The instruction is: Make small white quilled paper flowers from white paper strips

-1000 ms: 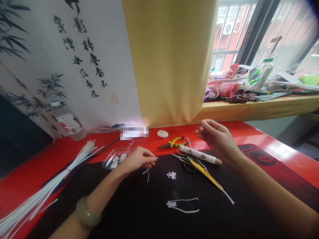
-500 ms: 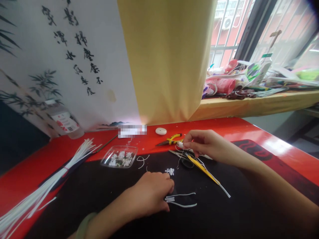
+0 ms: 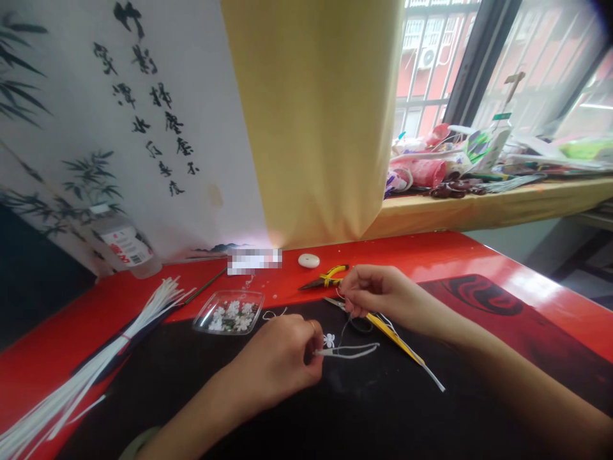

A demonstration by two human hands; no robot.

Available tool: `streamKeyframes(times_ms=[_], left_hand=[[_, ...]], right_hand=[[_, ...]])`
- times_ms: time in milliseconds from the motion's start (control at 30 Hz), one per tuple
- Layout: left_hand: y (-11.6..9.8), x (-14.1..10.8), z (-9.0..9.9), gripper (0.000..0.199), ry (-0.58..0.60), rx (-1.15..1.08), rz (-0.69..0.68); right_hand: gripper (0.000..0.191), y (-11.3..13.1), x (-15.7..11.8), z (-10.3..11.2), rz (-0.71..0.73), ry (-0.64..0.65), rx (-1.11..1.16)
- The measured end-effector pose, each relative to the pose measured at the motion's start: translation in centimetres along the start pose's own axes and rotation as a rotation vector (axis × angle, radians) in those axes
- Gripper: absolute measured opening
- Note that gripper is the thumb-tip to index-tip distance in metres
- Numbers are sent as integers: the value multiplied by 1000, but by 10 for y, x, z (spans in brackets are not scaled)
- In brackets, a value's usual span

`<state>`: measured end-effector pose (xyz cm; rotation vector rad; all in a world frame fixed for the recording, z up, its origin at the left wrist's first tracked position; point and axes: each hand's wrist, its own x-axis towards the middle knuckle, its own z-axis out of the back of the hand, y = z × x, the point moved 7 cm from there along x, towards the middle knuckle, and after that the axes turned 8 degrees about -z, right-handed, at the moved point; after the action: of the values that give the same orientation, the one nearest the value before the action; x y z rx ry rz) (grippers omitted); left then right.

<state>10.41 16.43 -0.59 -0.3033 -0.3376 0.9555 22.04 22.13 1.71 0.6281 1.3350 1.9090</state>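
Observation:
My left hand (image 3: 282, 351) is closed, thumb against fingers, around one end of a folded white cord (image 3: 357, 352). Two legs of that cord stick out to the right, above the black mat (image 3: 239, 421). Up and to the right, my right hand (image 3: 383, 297) pinches a thin thread (image 3: 344, 327), which hangs down toward the cord. Beyond the cord lies a small white flower-shaped piece (image 3: 329, 340). Under and beside my right hand are scissors (image 3: 335, 303), partly hidden, and yellow tweezers (image 3: 400, 344) with a white cord strip alongside.
A clear dish (image 3: 197, 322) holds several white flowers. Yellow-handled pliers (image 3: 330, 277) and a white oval object (image 3: 309, 260) lie at the back of the red table. Bundled white cords (image 3: 90, 383) stretch along the left, near a plastic bottle (image 3: 127, 246). Assorted items crowd the windowsill (image 3: 431, 211).
My left hand has picked the folded white cord up off the mat and raised it. My right hand has moved slightly left and down, closer to the cord, with the thread.

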Motion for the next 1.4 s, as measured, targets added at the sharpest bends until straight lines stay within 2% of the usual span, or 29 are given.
streamKeyframes(times_ms=[167,267,367,500,767,933,1100,1233,1400], left_hand=[[-10,-6,27,5,-173,-4,-38],[-17,-9,34,6,-234,-1,-75],[-21,-10,36,6,-259,-7,-101],[-22,-10,36,3,-280,3,-85],[-26,-12,40,4,-363,38,-113],[-23,-14,42,3,-424,-48,-74],[-18,-11,40,3,-399,-178,-25],[-22,-8,32,6,-362,-288,-50],[-25,-5,17,6,-321,-362,-52]], right_hand=[[16,25,-17,-22,234,-81,-544],[12,38,-26,-35,353,-53,-694],[14,41,-30,-41,407,-11,-731],[20,42,-33,-41,453,11,-725],[18,40,-31,-33,468,-39,-693],[17,40,-30,-29,458,-60,-608],[16,37,-23,-21,359,8,-433],[20,31,-15,-10,222,-37,-260],[16,27,-16,-13,137,-20,-73]])
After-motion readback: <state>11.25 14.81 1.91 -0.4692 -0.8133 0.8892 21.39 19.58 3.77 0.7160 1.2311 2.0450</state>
